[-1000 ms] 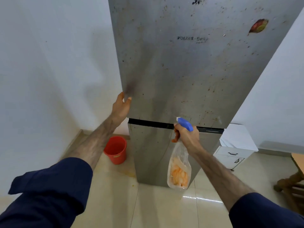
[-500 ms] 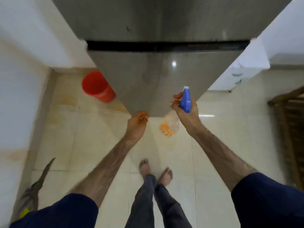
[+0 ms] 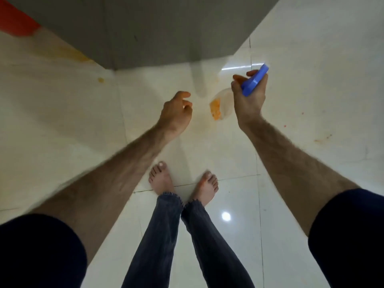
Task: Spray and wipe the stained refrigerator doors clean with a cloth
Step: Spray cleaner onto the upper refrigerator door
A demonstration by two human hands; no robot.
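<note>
The view points almost straight down. The grey lower refrigerator door (image 3: 158,32) fills the top of the frame, down to its bottom edge. My right hand (image 3: 248,100) grips a spray bottle (image 3: 221,104) with a blue trigger head; its clear body shows orange liquid and hangs below the hand. My left hand (image 3: 176,113) hovers over the floor, fingers loosely curled and apart, holding nothing. No cloth is in view.
A red bucket (image 3: 14,19) shows at the top left corner. Glossy white floor tiles (image 3: 311,90) carry orange stains near the refrigerator's base and small red spots at the right. My bare feet (image 3: 162,179) stand below the hands.
The view has tilted down from the upper door to the floor. My left hand came off the refrigerator's edge and now hangs free. The right hand kept the spray bottle.
</note>
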